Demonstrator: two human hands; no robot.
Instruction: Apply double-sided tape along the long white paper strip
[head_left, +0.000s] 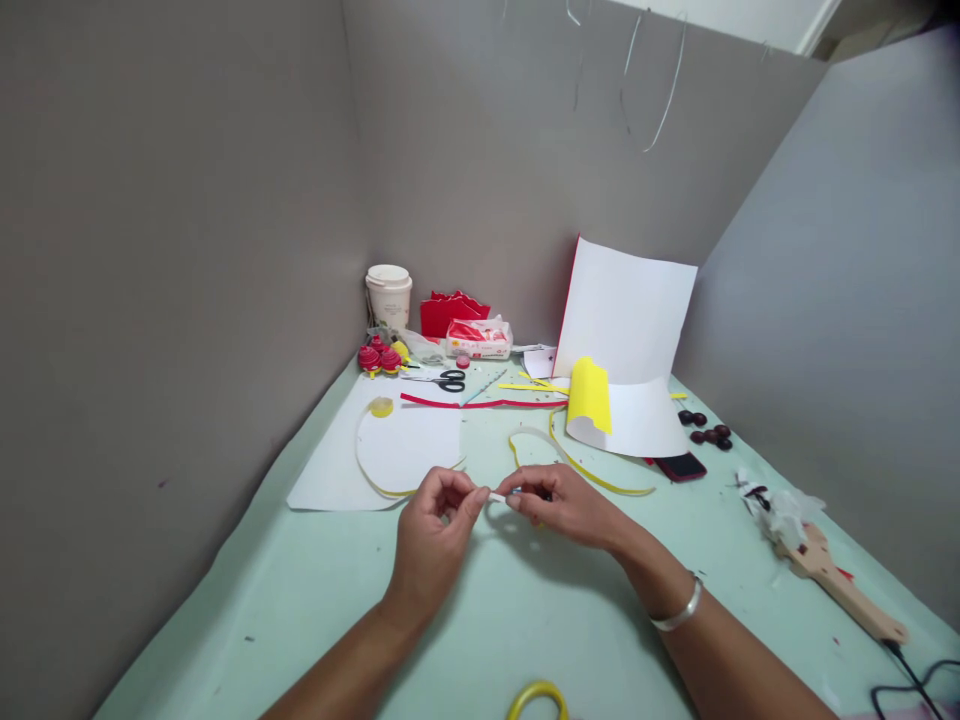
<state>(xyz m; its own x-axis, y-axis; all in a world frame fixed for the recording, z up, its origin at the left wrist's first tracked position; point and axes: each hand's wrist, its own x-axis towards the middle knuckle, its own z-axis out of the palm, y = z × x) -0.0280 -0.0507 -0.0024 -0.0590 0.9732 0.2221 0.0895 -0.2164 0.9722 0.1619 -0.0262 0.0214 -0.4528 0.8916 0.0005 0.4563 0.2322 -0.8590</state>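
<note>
My left hand (pixel 435 525) and my right hand (pixel 559 505) meet over the pale green table (pixel 525 610), both pinched on the end of a thin white-and-yellow paper strip (pixel 497 497). The strip curls away from my fingers in loops (pixel 592 475) across the table toward the back. A second yellow-edged strip (pixel 382 488) curves over a white sheet (pixel 390 455) just left of my left hand. My right wrist wears a silver bangle (pixel 679 610).
At the back stand a lidded cup (pixel 388 293), red paper flowers (pixel 379 357), black scissors (pixel 450 380), a red-and-white pack (pixel 478 338) and a propped white sheet with a yellow piece (pixel 589 395). A phone (pixel 680 466), dark beads (pixel 705 428) and a glue gun (pixel 836 580) lie right. A yellow ring (pixel 536 700) lies near me.
</note>
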